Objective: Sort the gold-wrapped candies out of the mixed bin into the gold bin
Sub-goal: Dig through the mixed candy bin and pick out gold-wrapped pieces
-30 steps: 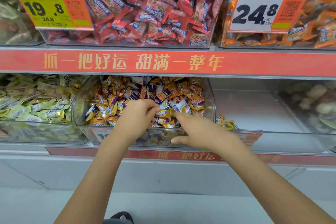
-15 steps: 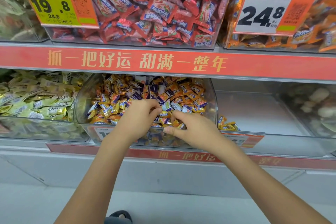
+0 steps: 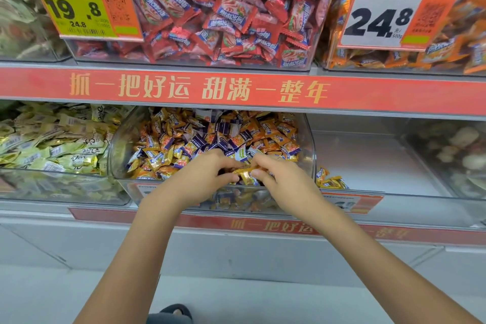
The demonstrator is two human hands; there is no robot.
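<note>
Gold candy point(image 3: 246, 176) pinched between curled fingers of left hand point(image 3: 202, 179) and right hand point(image 3: 285, 183)

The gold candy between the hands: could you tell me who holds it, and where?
The right hand pinches the gold candy near its right end; the left hand touches its left end.

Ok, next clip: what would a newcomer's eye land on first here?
Probably the two hands meeting at the front of the mixed bin on the lower shelf: the left hand and right hand both have fingers on a gold-wrapped candy. Next, the red candies in the bin above and the big 24.8 price tag at upper right.
</note>
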